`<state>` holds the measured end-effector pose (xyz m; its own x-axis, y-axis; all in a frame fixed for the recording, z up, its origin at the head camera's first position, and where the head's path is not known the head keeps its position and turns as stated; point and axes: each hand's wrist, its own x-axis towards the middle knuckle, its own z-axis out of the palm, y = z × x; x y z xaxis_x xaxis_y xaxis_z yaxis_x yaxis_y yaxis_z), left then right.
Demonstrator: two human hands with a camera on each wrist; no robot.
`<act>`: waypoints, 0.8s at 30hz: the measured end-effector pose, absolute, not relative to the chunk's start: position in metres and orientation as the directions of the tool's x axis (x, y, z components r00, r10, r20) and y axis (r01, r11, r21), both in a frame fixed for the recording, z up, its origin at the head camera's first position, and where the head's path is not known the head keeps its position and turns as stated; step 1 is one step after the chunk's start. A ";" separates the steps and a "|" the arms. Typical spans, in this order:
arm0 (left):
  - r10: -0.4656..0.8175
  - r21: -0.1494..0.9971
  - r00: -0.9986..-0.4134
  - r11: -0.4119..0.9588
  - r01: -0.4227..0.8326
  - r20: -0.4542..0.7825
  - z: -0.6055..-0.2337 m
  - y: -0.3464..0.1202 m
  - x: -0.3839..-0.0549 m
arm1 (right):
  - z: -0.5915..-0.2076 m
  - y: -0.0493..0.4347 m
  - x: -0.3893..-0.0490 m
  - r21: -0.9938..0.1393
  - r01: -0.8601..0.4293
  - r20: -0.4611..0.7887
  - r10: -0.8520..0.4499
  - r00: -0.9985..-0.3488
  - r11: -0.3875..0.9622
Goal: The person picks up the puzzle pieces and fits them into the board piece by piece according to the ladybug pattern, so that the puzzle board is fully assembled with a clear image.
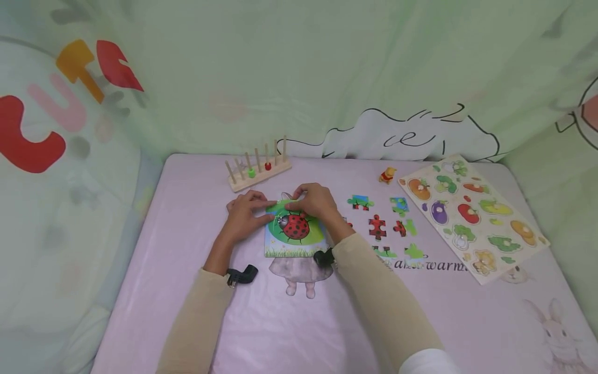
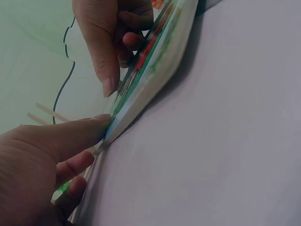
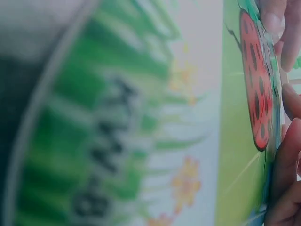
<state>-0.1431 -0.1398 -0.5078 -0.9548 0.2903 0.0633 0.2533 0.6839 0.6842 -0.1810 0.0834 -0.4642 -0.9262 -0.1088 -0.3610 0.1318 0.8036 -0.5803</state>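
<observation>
A square ladybug puzzle board with a printed grass border lies in front of the person, its red spotted ladybug in the middle. At its upper left corner the left hand grips the edge. In the left wrist view that hand's thumb lies on the board's face, with fingers behind the edge. The right hand holds the board's far edge between thumb and curled fingers, close beside the left fingertips. From the right wrist the ladybug picture appears at a steep angle.
Loose puzzle pieces lie to the right. Beyond them is a wooden vegetable peg puzzle. A small bear figure stands farther back. Behind the left hand is a peg rack carrying a green and a red bead.
</observation>
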 end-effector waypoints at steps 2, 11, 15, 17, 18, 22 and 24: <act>0.292 0.684 -0.954 0.682 0.258 0.069 -0.508 -0.140 -0.143 | -0.465 0.084 -0.181 -0.592 0.131 -0.360 -0.115 -0.926 0.795; 0.292 0.693 -0.954 0.673 0.259 0.072 -0.508 -0.139 -0.143 | -0.465 0.082 -0.182 -0.555 0.145 -0.366 -0.084 -0.927 0.819; 0.293 0.690 -0.954 0.679 0.252 0.059 -0.509 -0.140 -0.143 | -0.465 0.081 -0.181 -0.545 0.154 -0.366 -0.069 -0.928 0.824; 0.293 0.687 -0.954 0.682 0.249 0.055 -0.509 -0.140 -0.143 | -0.465 0.081 -0.181 -0.543 0.156 -0.365 -0.064 -0.929 0.825; 0.293 0.686 -0.955 0.683 0.249 0.054 -0.509 -0.140 -0.143 | -0.465 0.081 -0.181 -0.543 0.158 -0.365 -0.062 -0.929 0.825; 0.295 0.680 -0.954 0.688 0.256 0.061 -0.509 -0.139 -0.143 | -0.465 0.081 -0.181 -0.546 0.159 -0.365 -0.063 -0.929 0.823; 0.299 0.677 -0.952 0.688 0.261 0.064 -0.509 -0.139 -0.144 | -0.465 0.081 -0.181 -0.547 0.160 -0.366 -0.063 -0.929 0.822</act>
<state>-0.1435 -0.1392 -0.5093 -0.9522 0.2987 0.0635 0.2610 0.6882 0.6770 -0.1809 0.0810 -0.4649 -0.9286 -0.0629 -0.3656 0.1598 0.8216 -0.5472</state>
